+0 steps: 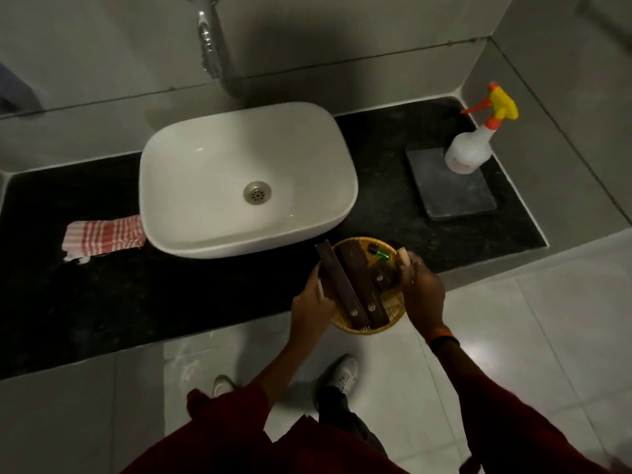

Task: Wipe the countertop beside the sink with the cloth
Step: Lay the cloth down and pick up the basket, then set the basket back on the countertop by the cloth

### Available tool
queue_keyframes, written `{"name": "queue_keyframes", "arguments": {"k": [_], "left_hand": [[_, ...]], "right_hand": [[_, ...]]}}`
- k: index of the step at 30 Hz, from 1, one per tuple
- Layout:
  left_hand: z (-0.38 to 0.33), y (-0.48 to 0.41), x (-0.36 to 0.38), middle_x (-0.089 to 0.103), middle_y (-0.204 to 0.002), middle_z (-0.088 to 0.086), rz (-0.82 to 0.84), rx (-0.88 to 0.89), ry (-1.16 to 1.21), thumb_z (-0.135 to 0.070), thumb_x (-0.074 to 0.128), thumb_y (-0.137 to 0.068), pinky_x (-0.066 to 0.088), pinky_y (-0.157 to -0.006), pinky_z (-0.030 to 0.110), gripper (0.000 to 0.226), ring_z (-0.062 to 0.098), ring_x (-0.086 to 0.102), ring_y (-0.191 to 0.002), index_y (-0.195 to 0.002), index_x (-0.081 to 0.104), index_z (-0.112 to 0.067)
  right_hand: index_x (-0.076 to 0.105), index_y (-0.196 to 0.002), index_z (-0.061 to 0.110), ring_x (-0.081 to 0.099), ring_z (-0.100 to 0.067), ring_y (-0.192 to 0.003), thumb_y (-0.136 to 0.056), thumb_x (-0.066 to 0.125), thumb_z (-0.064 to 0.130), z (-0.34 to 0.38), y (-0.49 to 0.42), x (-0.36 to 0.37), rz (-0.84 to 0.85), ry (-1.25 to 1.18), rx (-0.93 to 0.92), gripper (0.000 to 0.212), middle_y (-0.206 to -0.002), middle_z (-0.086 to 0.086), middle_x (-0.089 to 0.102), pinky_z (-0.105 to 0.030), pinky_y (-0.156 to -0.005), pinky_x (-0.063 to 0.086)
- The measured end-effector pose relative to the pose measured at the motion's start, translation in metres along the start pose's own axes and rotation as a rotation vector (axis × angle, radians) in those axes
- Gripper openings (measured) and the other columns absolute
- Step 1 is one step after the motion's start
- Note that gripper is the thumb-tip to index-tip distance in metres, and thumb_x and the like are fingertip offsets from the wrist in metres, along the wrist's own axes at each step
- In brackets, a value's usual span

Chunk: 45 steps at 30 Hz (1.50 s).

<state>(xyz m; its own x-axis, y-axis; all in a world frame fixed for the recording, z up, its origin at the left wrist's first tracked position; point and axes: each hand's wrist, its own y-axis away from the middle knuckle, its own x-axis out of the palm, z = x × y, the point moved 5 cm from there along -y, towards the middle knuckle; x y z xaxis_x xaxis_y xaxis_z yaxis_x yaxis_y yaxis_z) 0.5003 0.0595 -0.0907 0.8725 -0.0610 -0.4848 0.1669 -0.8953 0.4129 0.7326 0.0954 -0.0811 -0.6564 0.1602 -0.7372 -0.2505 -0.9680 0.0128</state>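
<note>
A red-and-white checked cloth [102,236] lies folded on the black countertop [102,295], touching the left side of the white basin sink [205,155]. Both hands are far from it, at the counter's front edge right of the sink. My left hand [313,306] grips the left rim of a round yellow woven basket [386,323], and my right hand [422,290] grips its right rim. The basket holds long dark brown boxes [355,285] and a small green bottle [380,253].
A white spray bottle [470,150] with a yellow and orange trigger stands on a grey stone slab [451,189] at the counter's right end. A chrome tap [208,39] hangs over the sink's back. Grey tiled walls enclose the counter; pale floor tiles lie below.
</note>
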Motion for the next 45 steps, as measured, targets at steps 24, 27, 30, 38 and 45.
{"name": "queue_keyframes", "arguments": {"k": [24,27,30,38,45], "left_hand": [[0.254,-0.005,-0.462,0.072,-0.123,0.006,-0.149,-0.085,-0.067,-0.005,0.071,-0.071,0.054,-0.094,0.031,0.069,0.025,0.068,-0.109,-0.134,0.06,-0.033],[0.26,-0.02,-0.472,0.072,-0.12,0.006,-0.133,-0.094,-0.044,-0.003,0.07,-0.073,0.054,-0.091,0.03,0.069,0.024,0.069,-0.107,-0.135,0.059,-0.031],[0.262,-0.03,-0.471,0.074,-0.118,0.006,-0.118,-0.058,0.002,-0.002,0.071,-0.076,0.059,-0.092,0.035,0.066,0.021,0.071,-0.104,-0.136,0.059,-0.026],[0.266,-0.041,-0.469,0.068,-0.129,0.005,-0.151,-0.028,0.022,-0.015,0.07,-0.087,0.059,-0.093,0.038,0.064,0.021,0.068,-0.112,-0.145,0.047,-0.03],[0.247,-0.067,-0.5,0.063,-0.135,0.01,-0.402,-0.071,0.073,-0.021,0.061,-0.096,0.052,-0.104,0.04,0.041,0.025,0.061,-0.124,-0.136,0.056,-0.015]], "right_hand": [[0.07,-0.107,0.008,0.067,-0.009,-0.076,-0.106,0.045,0.034,0.343,0.192,0.327,0.182,-0.272,-0.002,0.036,-0.085,0.003,0.069,-0.025,-0.071,0.057],[0.069,-0.105,0.011,0.069,-0.019,-0.083,-0.106,0.042,0.043,0.355,0.185,0.342,0.182,-0.221,0.054,0.042,-0.088,-0.006,0.073,-0.022,-0.071,0.047],[0.067,-0.115,0.009,0.071,-0.028,-0.094,-0.106,0.042,0.043,0.359,0.178,0.348,0.196,-0.188,0.078,0.042,-0.102,-0.014,0.076,-0.031,-0.084,0.051],[0.06,-0.128,0.009,0.072,-0.032,-0.1,-0.101,0.053,0.043,0.36,0.169,0.345,0.232,-0.104,0.07,0.044,-0.111,-0.013,0.074,-0.045,-0.089,0.059],[0.063,-0.126,0.011,0.064,-0.029,-0.115,-0.095,0.064,0.027,0.405,0.132,0.342,0.162,-0.046,-0.153,0.035,-0.121,-0.012,0.07,-0.042,-0.097,0.052]]}}
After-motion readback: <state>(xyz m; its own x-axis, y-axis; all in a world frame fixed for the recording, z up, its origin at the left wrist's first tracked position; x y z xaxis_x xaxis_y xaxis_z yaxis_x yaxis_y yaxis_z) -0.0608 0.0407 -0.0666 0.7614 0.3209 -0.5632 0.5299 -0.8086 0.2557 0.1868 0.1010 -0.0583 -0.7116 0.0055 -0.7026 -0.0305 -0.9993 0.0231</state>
